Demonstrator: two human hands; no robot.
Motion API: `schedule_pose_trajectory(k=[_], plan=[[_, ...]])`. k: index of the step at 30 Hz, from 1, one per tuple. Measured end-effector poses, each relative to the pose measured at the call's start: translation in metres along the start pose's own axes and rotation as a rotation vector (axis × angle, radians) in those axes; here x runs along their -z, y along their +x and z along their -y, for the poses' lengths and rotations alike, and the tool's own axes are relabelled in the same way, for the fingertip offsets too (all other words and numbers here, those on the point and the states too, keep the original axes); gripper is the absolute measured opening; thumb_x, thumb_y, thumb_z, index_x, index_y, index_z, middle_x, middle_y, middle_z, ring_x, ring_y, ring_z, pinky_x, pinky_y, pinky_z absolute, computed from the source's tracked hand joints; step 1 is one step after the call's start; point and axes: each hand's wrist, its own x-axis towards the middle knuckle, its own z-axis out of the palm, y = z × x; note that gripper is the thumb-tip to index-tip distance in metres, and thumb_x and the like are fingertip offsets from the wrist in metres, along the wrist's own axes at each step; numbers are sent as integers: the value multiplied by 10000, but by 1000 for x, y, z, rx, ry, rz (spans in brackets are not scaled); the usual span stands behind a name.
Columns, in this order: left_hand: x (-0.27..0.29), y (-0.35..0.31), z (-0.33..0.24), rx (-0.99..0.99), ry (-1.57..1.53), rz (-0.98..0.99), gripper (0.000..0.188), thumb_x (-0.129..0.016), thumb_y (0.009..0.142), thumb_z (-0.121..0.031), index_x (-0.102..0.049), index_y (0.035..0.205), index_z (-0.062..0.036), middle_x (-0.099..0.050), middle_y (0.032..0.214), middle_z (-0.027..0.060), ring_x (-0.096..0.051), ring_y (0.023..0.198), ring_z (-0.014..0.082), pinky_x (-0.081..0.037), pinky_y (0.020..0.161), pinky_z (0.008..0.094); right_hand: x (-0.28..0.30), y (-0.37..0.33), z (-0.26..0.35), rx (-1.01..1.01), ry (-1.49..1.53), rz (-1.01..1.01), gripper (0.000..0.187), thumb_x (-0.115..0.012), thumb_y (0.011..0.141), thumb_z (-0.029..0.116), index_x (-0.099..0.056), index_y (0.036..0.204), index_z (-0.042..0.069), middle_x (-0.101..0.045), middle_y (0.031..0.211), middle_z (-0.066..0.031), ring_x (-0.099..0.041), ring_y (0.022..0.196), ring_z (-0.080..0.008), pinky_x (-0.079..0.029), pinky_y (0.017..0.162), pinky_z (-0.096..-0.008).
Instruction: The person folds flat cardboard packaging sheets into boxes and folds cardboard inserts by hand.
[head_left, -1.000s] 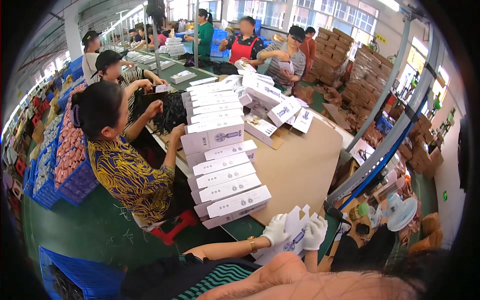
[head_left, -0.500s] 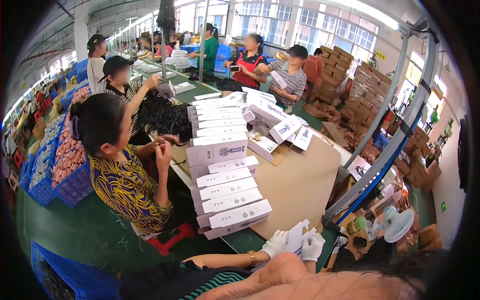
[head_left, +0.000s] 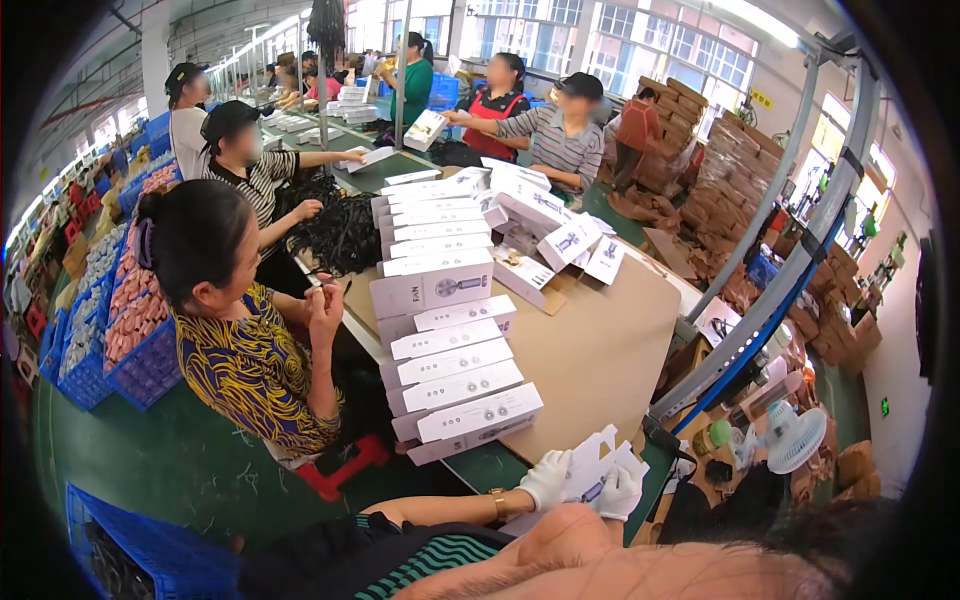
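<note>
A white carton (head_left: pixel 594 464) with cut flaps and a printed fan picture is at the near table edge. My left hand (head_left: pixel 546 480), in a white glove, closes on its left side. On its right side, my right hand (head_left: pixel 620 493), gloved too, has its fingers bent round the edge. My shoulder partly hides the carton's lower part. Just left of and beyond my hands stands a row of white fan boxes (head_left: pixel 465 385), with flaps sticking up at their near ends. More boxes (head_left: pixel 530 208) lie jumbled at the row's far right.
A brown cardboard sheet (head_left: pixel 600 350) covers the table beyond my hands. A grey metal post (head_left: pixel 775 270) rises at the right. A co-worker in a patterned shirt (head_left: pixel 255 370) sits left, near a pile of black straps (head_left: pixel 335 225). A white fan (head_left: pixel 797 437) stands at right.
My hands stay on the carton, which has tilted so its printed fan picture shows. Across the table, a co-worker's arm now reaches out with a white box; another co-worker reaches towards a box.
</note>
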Motion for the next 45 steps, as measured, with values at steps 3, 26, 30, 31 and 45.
schedule_pose_trajectory(k=[3, 26, 30, 31, 45], plan=[[-10, 5, 7, -1, -11, -46, 811, -744, 713, -228, -370, 1384, 34, -469, 1311, 220, -435, 1283, 377, -407, 1055, 416, 1, -3, 5, -129, 7, 97, 93, -685, 756, 96, -672, 807, 21, -655, 944, -169, -614, 895, -361, -495, 832, -455], [127, -7, -76, -391, -545, -201, 566, -716, 786, -115, -529, 1312, -19, -663, 1099, 191, -654, 1013, 348, -527, 857, 376, 82, 129, 167, 373, 405, -307, 394, -731, 736, 152, -573, 1061, -5, -570, 1221, -165, -478, 1248, -374, -292, 1110, -503], [143, -8, -77, -418, -525, -462, 635, -788, 719, -100, -532, 1297, -31, -608, 1207, 160, -635, 1033, 312, -506, 900, 359, 75, 127, 192, 89, 892, -238, 705, -590, 921, 400, -386, 1391, -84, -453, 1409, -211, -434, 1312, -318, -318, 1100, -410], [145, -8, -79, -402, -570, -503, 658, -801, 708, -111, -521, 1299, -34, -596, 1224, 148, -622, 1059, 301, -500, 908, 353, 76, 117, 193, 43, 946, -176, 654, -542, 948, 413, -418, 1360, -79, -487, 1368, -202, -472, 1269, -300, -347, 1078, -397], [167, -29, -88, -781, -170, -691, 443, -848, 643, -181, -694, 1054, -124, -611, 1083, 106, -642, 924, 311, -527, 809, 386, 96, 108, 222, -199, 1314, -133, 647, -600, 910, 195, -341, 1462, -21, -568, 1266, -263, -583, 1145, -338, -423, 1018, -456]])
